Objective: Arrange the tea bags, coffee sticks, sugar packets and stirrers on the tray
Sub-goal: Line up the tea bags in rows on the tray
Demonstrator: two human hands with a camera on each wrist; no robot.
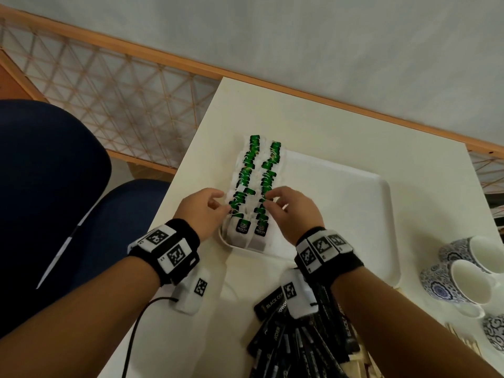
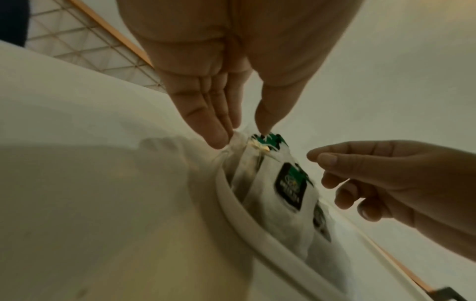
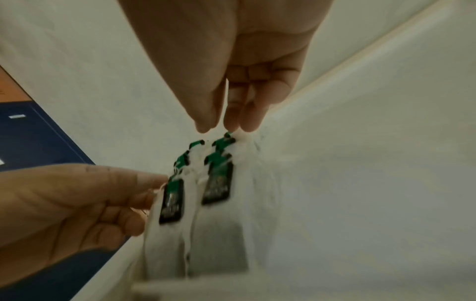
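Observation:
A white tray (image 1: 341, 200) lies on the white table. Two rows of green-tagged tea bags (image 1: 259, 170) run along its left side. My left hand (image 1: 222, 207) is at the near end of the left row; in the left wrist view its thumb and fingers (image 2: 219, 138) pinch the top edge of a tea bag (image 2: 283, 193). My right hand (image 1: 268, 200) is over the right row with its fingertips (image 3: 247, 126) touching the top of a tea bag (image 3: 219, 183) and nothing held between them. A heap of black coffee sticks (image 1: 272, 302) lies near the table's front, partly under my right wrist.
Blue-patterned cups (image 1: 463, 271) stand at the right, off the tray. Thin wooden sticks (image 1: 461, 341) lie at the lower right. A blue chair (image 1: 54, 186) is close to the table's left edge. The tray's middle and right side hold nothing.

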